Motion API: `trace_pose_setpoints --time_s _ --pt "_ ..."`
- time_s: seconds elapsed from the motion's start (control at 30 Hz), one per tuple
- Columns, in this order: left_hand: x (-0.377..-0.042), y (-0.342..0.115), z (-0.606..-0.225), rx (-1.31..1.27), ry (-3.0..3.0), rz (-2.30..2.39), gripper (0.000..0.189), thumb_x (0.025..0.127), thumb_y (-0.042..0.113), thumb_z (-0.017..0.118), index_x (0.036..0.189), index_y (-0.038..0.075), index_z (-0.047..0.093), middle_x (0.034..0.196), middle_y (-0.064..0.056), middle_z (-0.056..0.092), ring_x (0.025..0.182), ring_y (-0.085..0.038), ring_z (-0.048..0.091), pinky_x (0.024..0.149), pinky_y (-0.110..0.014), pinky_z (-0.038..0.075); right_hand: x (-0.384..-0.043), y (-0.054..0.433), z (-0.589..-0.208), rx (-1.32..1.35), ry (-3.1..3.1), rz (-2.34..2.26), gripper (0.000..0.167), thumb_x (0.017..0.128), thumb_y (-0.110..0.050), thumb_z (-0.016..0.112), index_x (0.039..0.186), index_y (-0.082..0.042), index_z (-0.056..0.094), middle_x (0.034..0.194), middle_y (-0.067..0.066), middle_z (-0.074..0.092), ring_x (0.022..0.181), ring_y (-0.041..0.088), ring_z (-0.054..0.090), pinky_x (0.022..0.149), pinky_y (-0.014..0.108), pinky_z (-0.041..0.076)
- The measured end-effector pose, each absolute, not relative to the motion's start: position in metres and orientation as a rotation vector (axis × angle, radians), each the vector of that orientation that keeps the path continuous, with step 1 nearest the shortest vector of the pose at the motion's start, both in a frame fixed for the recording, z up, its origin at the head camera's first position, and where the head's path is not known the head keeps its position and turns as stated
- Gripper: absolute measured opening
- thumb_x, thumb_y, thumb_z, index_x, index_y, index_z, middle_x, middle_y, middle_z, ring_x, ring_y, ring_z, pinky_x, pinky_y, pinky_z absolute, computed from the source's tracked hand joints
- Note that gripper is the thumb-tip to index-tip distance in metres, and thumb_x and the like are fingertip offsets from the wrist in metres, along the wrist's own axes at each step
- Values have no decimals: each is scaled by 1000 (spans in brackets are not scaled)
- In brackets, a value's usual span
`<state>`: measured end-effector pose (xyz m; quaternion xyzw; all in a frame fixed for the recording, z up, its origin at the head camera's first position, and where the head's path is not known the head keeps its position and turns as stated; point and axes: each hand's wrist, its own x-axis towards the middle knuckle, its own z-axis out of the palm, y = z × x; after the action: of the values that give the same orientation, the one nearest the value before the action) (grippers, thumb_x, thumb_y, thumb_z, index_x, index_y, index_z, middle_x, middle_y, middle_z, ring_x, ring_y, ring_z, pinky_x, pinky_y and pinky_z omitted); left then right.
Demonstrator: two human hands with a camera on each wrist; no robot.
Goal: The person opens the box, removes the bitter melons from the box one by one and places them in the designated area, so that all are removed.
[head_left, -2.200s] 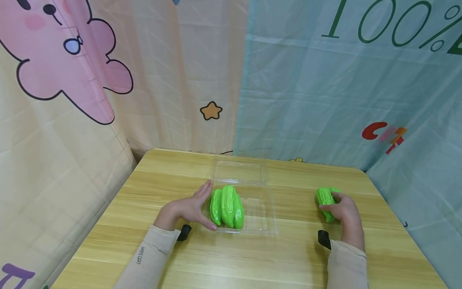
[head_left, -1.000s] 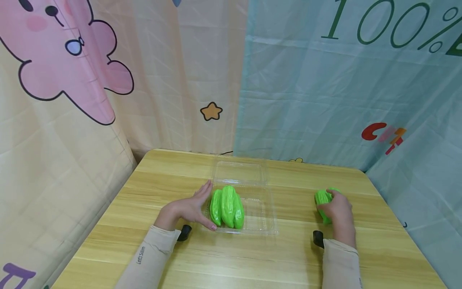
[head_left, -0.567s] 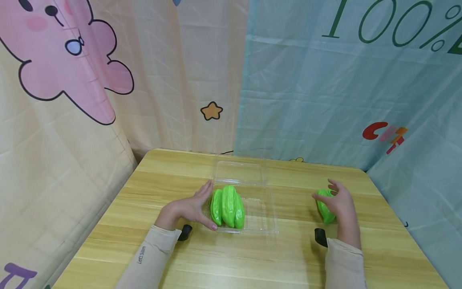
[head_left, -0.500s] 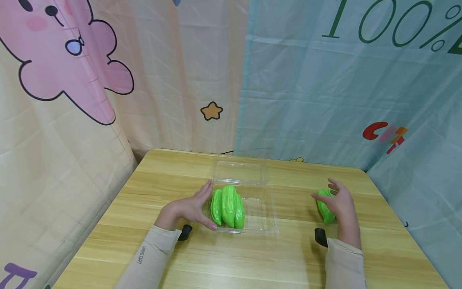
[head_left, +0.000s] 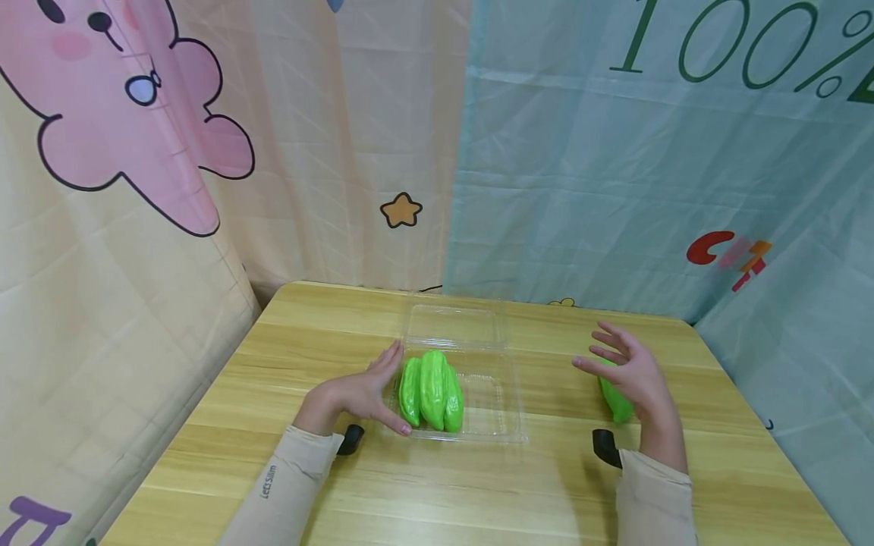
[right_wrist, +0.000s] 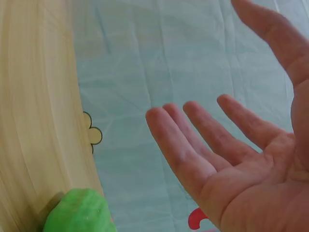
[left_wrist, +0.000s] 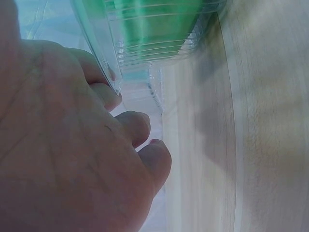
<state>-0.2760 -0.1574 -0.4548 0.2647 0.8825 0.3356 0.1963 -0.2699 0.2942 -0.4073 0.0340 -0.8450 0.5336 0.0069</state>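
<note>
A clear plastic clamshell box (head_left: 501, 421) lies unlatched in the middle of the table, its lid (head_left: 454, 324) folded back. Several green ridged gourds (head_left: 432, 390), like bitter melons, fill its left half. My left hand (head_left: 358, 393) spans the box's left side, thumb at the front corner and fingers at the rear; in the left wrist view its fingertips touch the rim (left_wrist: 99, 60). To the right, my right hand (head_left: 638, 377) is held up with fingers spread, holding nothing. Partly hidden behind it, another green gourd (head_left: 617, 403) rests on the table; its end (right_wrist: 79, 212) shows in the right wrist view.
The wooden table (head_left: 437, 493) reaches back to a printed curtain (head_left: 546, 189). A second curtain (head_left: 102, 318) hangs along the left side. Dark wrist-camera mounts (head_left: 605, 447) stick out near both wrists.
My right hand, earlier gripping the green gourd on the right, has let go, risen and spread its fingers. The left hand and the box have stayed in place.
</note>
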Motion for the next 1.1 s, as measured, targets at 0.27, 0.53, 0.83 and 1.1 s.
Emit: trace_pose_setpoints --time_s 0.27,0.53,0.83,1.1 --pt "-276 -157 -456 734 2470 941 147 67 48 92 159 5 -14 164 -13 -24 149 -34 -17 118 -57 6 -270 286 -407 244 -2583 1839 96 89 -16 80 162 -12 19 158 21 33 138 42 42 87 18 51" --pt "-276 -157 -456 724 2469 954 147 67 46 93 159 5 -14 164 -13 -24 148 -38 -15 118 -59 6 -271 283 -409 299 -2543 1914 97 88 -12 81 163 -15 19 158 21 31 138 42 41 88 21 53" --pt "-277 -157 -455 732 2474 943 147 67 47 93 159 4 -13 164 -14 -23 149 -35 -16 118 -57 6 -274 276 -413 365 -2543 1926 98 86 -11 82 162 -17 21 159 20 31 137 42 43 88 24 53" --pt "-276 -157 -455 723 2465 954 148 66 46 93 159 6 -14 163 -10 -25 149 -36 -17 118 -57 4 -275 274 -412 423 -2532 1948 97 87 -8 80 162 -15 20 159 21 30 138 43 41 87 27 55"
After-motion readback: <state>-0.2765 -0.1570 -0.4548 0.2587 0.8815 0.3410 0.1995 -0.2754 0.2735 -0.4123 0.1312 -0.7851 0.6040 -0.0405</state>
